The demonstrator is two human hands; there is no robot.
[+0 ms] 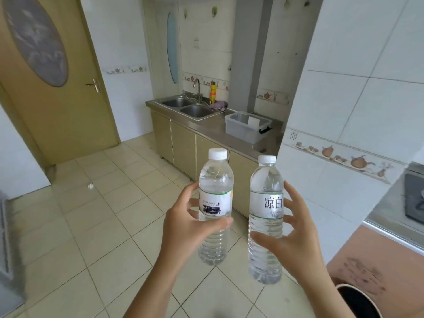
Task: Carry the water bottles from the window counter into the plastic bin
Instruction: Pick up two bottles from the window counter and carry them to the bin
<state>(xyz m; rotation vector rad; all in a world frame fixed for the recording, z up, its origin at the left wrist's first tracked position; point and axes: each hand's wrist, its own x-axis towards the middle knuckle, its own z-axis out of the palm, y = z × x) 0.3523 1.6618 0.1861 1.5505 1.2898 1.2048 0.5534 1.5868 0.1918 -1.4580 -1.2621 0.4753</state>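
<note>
We hold two water bottles up in front of us, one in each hand. Both stand straight up with their white caps on top. We think we hold them this way so they are easy to carry and do not slip as we go across the kitchen floor.

Our left hand (190, 228) holds the left bottle (215, 203) near its middle. The thumb lies across the front, just under the label, and the fingers (187, 191) curl around the far side. The hand is closed around the bottle.

Our right hand (296, 230) holds the right bottle (266, 216). The thumb presses the front low down, and the fingers (291, 193) spread out along the right side. They are more open than on the other hand, but they touch the bottle and grip it.

The two bottles are near each other but do not touch.

The plastic bin (247, 127) sits far ahead on the metal counter (213, 131), just beside the sink (188, 107). Its top is open. We cannot tell if anything is in it. The bottles are well apart from the bin, so we judge there is more carrying to do.
</note>
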